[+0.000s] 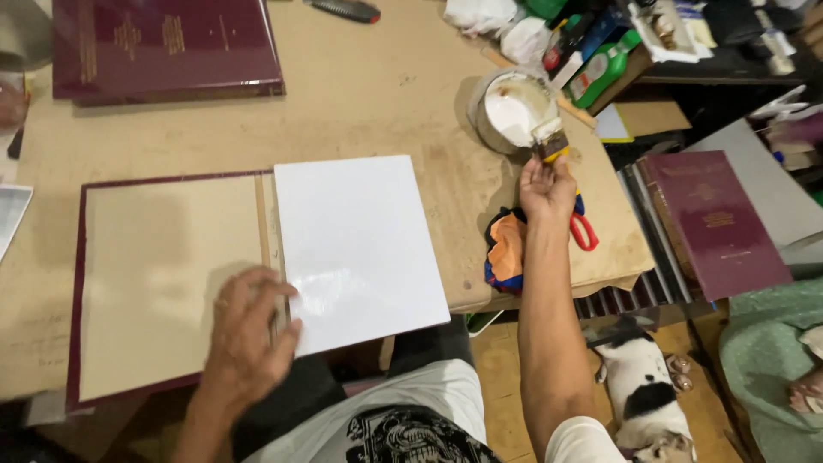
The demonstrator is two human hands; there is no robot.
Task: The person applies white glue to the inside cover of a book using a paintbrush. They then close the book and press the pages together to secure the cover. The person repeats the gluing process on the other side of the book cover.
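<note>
Opened maroon book cover lies flat on workbench; left hand, fingers spread, pins white sheet at its spine. Right hand clamps glue brush at the glue tin. Risk: drips hit sheet; loose pressure shifts alignment.

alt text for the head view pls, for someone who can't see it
A person's right hand holds a paintbrush at a tin of white glue, while the left hand presses an open maroon book cover beside a white sheet on a brown table. A black-and-white dog lies on the floor.
</note>
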